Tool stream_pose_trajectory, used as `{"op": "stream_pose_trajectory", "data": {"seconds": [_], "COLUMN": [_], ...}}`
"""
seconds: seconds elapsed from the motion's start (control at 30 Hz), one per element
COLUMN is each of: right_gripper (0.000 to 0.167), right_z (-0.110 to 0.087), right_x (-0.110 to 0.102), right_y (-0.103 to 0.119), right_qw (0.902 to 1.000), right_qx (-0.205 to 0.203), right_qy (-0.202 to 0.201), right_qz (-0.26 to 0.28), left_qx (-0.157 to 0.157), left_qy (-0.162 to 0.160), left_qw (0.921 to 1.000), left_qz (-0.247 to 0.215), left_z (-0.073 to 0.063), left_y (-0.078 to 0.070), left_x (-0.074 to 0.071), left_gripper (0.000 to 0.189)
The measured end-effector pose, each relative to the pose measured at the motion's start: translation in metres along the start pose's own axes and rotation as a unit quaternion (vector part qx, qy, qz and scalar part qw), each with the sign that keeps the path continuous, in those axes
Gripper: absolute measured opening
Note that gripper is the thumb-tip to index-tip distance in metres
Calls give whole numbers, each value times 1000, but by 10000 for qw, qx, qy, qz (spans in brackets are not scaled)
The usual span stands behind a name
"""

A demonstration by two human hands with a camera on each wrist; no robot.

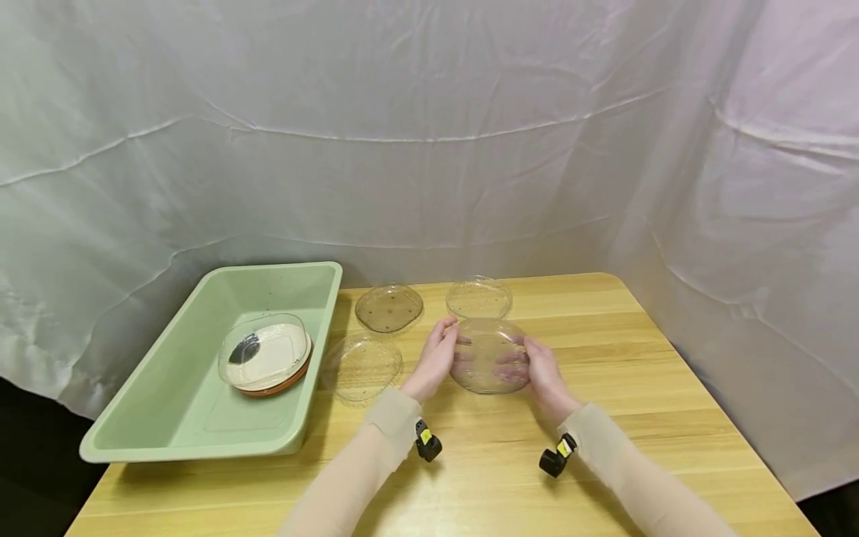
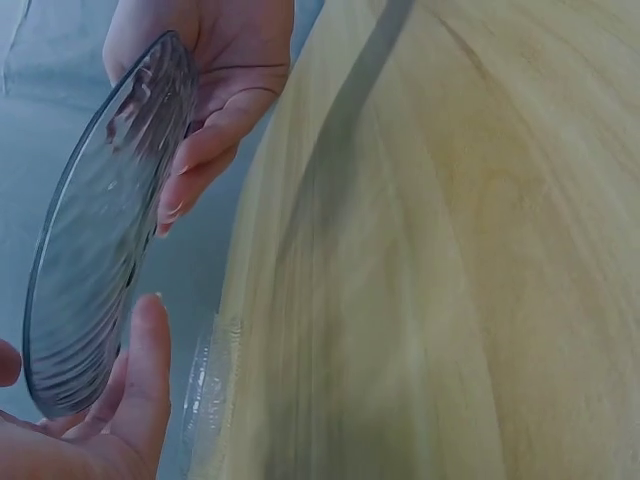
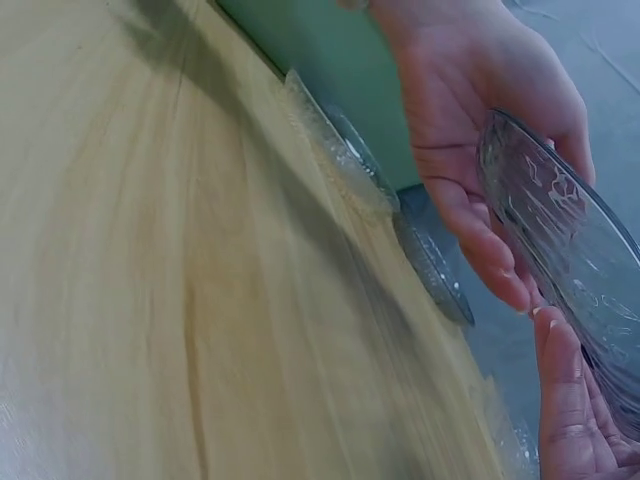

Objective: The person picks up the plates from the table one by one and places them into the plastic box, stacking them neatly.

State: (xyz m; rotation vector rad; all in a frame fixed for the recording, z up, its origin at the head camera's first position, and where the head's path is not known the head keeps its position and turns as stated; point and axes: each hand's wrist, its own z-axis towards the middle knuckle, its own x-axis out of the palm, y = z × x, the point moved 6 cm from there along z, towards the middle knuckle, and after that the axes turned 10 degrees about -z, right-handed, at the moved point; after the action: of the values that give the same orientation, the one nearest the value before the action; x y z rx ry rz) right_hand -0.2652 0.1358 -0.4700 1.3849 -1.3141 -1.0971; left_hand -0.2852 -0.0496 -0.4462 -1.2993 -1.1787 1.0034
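Gripping a plate [image 1: 488,362] from either side, we hold it tilted in the air above the tabletop [image 1: 684,425], our left hand [image 1: 436,359] on one edge and our right hand [image 1: 549,379] on the other. The fingers [image 2: 148,370] of both hands are curled around its back, showing through the clear material.

A slip looks like our chief risk: the surface appears smooth, and if one hand loosened early, the plate could swing down from the other and strike the wood.

Crowding is the second. Just beyond our hands sits the back plate [image 1: 479,298], so clear that its rim nearly vanishes against the wood; lowering ours a little too far forward could chip both. The dark plate [image 1: 389,308] and the left plate [image 1: 362,365] lie between us and the green tub [image 1: 288,287], where a low sweep of the left sleeve [image 1: 376,447] could shove either one.

Inside the tub, a stack [image 1: 275,350] rests unevenly, a clear dish lying askew over a white one. By our judgement, a knock to the tub wall could send the top piece sliding.
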Motion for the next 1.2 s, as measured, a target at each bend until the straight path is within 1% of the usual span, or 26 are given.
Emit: {"op": "stream_pose_trajectory", "data": {"seconds": [0.13, 0.17, 0.3, 0.4, 0.6, 0.77, 0.93, 1.0, 1.17, 1.2], "right_gripper": [43, 43, 43, 43, 46, 48, 47, 48, 55, 56], "right_z": [-2, -2, -4, -4, -4, -3, -3, -2, -2, -2], "right_x": [6, 7, 9, 9, 10, 11, 11, 10, 6, 6], "right_y": [-1, -1, -2, -2, -4, -3, -1, 0, 0, 1], "right_qw": [9999, 9999, 9999, 9999, 9999, 9999, 9996, 9996, 9998, 9998], "right_qx": [79, 87, 50, 14, 30, 77, 48, 73, 104, 91], "right_qy": [-81, -89, -104, -104, -21, 74, 217, 208, 81, 64], "right_qz": [91, 100, 0, -99, -131, 52, 164, 184, 144, 178], "left_qx": [-15, -28, -48, -50, 64, 162, -6, -137, -246, -265], "left_qy": [-225, -251, -177, -118, -273, -448, -231, -81, -16, -39], "left_qw": [9997, 9997, 9994, 9993, 9994, 9988, 9994, 9982, 9966, 9968], "left_qz": [28, -26, -281, -365, -221, 63, -262, -575, -782, -754], "left_z": [1, 2, 3, 3, 3, 2, 2, 2, 1, 1], "left_y": [5, 7, 13, 16, 16, 10, 7, 5, -2, -4], "left_x": [-1, -1, 0, 0, -3, -7, -9, -8, -12, -13], "left_gripper": [46, 45, 43, 43, 43, 42, 43, 43, 44, 44]}}
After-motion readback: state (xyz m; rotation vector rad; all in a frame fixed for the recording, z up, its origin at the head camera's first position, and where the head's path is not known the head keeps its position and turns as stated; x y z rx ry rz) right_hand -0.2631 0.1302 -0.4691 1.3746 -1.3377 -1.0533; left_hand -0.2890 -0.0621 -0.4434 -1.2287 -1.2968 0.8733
